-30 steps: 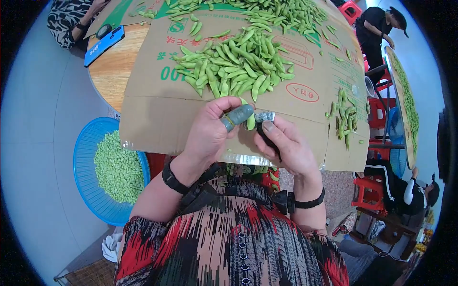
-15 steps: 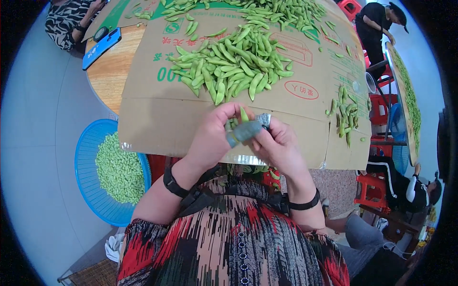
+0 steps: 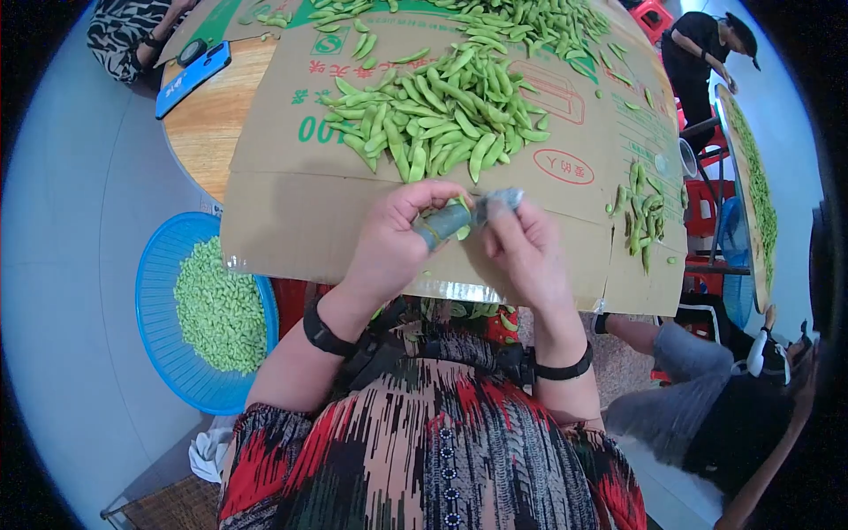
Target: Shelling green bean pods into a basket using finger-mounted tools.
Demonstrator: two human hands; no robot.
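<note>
A flattened brown cardboard sheet [image 3: 287, 212] covered most of the table [image 3: 208, 141], whose wooden top showed at the left. On that bare wood lay a blue phone [image 3: 193, 79], with a dark round object [image 3: 191, 53] just beside its far end. A heap of green pods [image 3: 442, 115] spread over the middle of the cardboard, just beyond the hands; a larger pile [image 3: 548, 31] lay farther off, and a small, partly darker cluster [image 3: 647, 212] lay toward the right edge. At the far right, a person in black [image 3: 693, 66] leaned beside a second table [image 3: 751, 231] strewn with green; nearer, a person in grey shorts [image 3: 693, 358] was partly in view.

Left of the near table edge, low down, a blue slatted basket [image 3: 159, 327] held a mound of pale green beans [image 3: 216, 309].

One green pod [image 3: 464, 232] sat between the two hands, above the near part of the cardboard. The left hand [image 3: 393, 234] pinched it with its fingers, one in a grey-green cover that hid part of it. The right hand [image 3: 530, 252] was just right of the pod, fingers curled, its grey-wrapped tip blurred; whether it touched the pod, I could not tell.
</note>
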